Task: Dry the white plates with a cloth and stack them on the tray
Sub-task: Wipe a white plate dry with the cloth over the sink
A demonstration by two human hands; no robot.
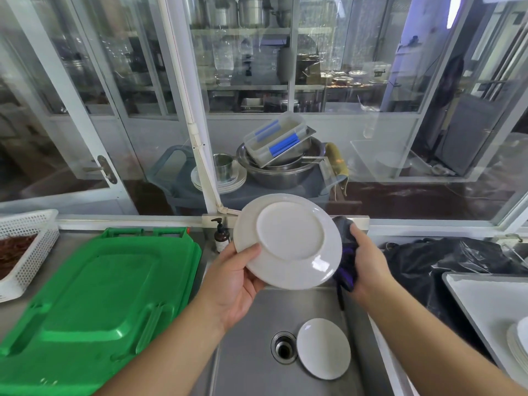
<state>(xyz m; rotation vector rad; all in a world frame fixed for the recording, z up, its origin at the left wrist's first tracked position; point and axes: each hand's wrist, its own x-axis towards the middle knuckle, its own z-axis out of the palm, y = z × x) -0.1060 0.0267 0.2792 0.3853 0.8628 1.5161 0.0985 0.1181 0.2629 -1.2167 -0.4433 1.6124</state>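
Above the steel sink (248, 352), the left hand (237, 284) grips a white plate (288, 241) by its rim at about seven o'clock, thumb curled over the edge, with the plate tilted so its underside faces the camera. At the plate's three o'clock edge, the right hand (368, 261) clutches a dark cloth (347, 252), fingers wrapped round it, the cloth touching the rim. A second white plate (323, 348) lies in the basin, just beside the drain (283, 347) at its three o'clock. At four o'clock in the view, a white tray (485, 298) carries a stack of plates (518, 342), cut off by the frame edge. A green plastic lid (97, 304) lies on the counter at nine o'clock, and a brown pump bottle (221, 237) stands behind the basin.
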